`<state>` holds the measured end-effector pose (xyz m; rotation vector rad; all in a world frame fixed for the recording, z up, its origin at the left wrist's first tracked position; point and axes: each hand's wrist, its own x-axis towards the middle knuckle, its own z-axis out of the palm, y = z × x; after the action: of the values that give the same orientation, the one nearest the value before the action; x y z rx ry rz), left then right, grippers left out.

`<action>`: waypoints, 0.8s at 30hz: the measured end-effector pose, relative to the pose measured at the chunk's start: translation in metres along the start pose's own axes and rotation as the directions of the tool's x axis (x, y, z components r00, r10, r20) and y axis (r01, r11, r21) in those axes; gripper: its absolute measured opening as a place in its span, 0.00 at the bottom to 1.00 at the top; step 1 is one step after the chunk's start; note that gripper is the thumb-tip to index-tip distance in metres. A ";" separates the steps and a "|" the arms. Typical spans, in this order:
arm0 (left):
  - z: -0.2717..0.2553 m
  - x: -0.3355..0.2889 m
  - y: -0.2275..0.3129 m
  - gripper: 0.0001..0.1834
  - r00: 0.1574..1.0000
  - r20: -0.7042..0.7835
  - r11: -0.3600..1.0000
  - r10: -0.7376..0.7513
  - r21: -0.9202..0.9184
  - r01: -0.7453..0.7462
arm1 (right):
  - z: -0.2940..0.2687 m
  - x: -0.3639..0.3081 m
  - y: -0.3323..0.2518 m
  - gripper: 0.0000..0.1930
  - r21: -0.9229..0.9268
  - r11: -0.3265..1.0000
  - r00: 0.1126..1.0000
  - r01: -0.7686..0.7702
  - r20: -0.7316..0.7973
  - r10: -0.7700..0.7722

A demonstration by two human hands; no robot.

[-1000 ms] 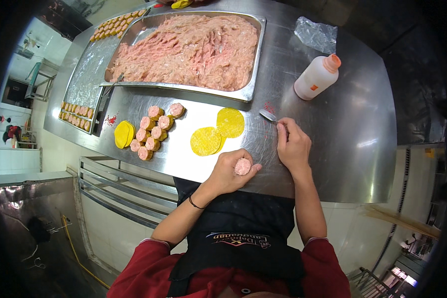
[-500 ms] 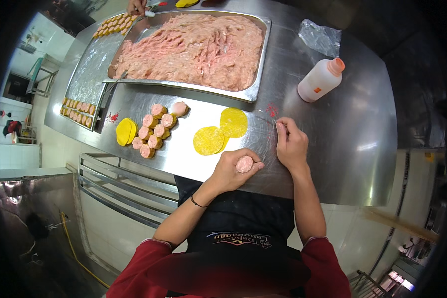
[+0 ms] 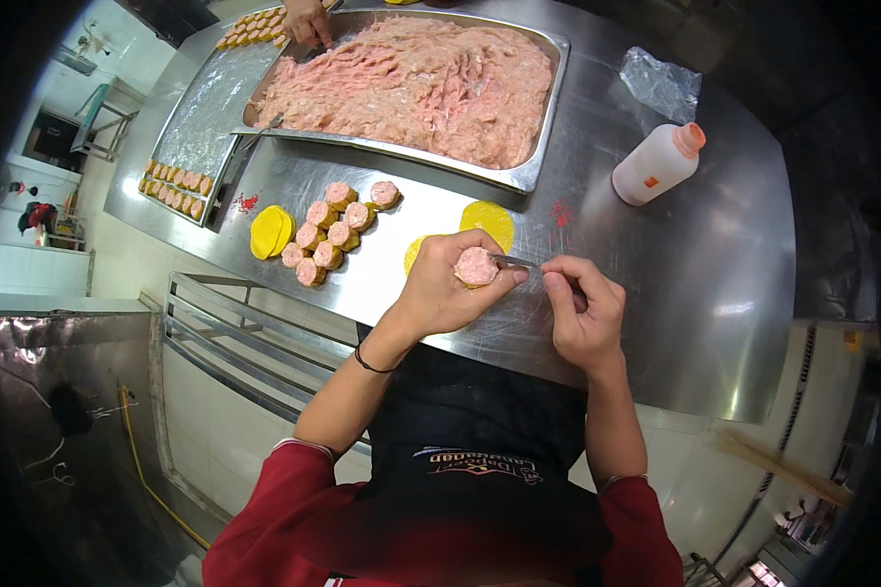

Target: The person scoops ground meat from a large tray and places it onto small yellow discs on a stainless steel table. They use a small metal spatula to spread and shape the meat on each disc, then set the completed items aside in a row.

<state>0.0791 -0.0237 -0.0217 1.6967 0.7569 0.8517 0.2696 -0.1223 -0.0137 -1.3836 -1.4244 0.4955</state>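
My left hand (image 3: 439, 292) is wrapped round a dumpling (image 3: 476, 267), its pink minced-meat top facing up. In my right hand (image 3: 589, 311) a thin metal tool, perhaps a small spatula or knife (image 3: 519, 261), is pinched between thumb and fingers. Its tip reaches the edge of the meat top. Behind my left hand lie round yellow wrappers (image 3: 489, 223), partly covered by it. Several filled dumplings (image 3: 343, 236) stand grouped to the left, beside a small pile of yellow wrappers (image 3: 270, 233).
A large metal tray (image 3: 519, 180) of minced meat (image 3: 411, 93) spans the back of the steel table. Another person's hand (image 3: 308, 20) is at its far left corner. Left of it sits a film-lined tray (image 3: 206, 127) with dumplings. A white bottle (image 3: 656, 166), clear plastic (image 3: 662, 83) and red bits (image 3: 560, 212) lie right.
My left hand has lifted the dumpling up and over the wrappers. The tool in my right hand now meets its meat top. The other person's hand has moved onto the meat tray.
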 end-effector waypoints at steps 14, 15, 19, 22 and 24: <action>-0.001 0.001 0.010 0.14 0.999 0.017 0.996 0.047 0.081 -0.049 | -0.003 0.008 -0.002 0.04 -0.198 0.925 0.941 0.324 -0.037 -0.337; -0.001 0.000 0.009 0.14 0.999 0.012 0.997 0.036 0.066 -0.037 | -0.005 0.008 -0.001 0.05 -0.233 0.914 0.939 0.333 -0.009 -0.345; -0.007 -0.010 0.009 0.14 0.997 -0.018 0.994 -0.078 0.075 0.079 | -0.009 0.012 0.010 0.05 -0.270 0.910 0.939 0.314 -0.053 -0.340; -0.021 -0.021 0.003 0.16 0.991 0.057 0.989 -0.121 -0.081 0.125 | -0.009 0.009 0.026 0.04 -0.193 0.966 0.964 0.170 -0.171 -0.204; -0.029 -0.024 -0.004 0.19 0.991 0.011 0.969 -0.136 -0.209 0.135 | -0.008 0.006 0.039 0.03 -0.137 0.987 0.972 0.085 -0.207 -0.113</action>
<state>0.0410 -0.0272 -0.0243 1.4408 0.7490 0.8097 0.2961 -0.1104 -0.0418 -1.4128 -1.3586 0.1863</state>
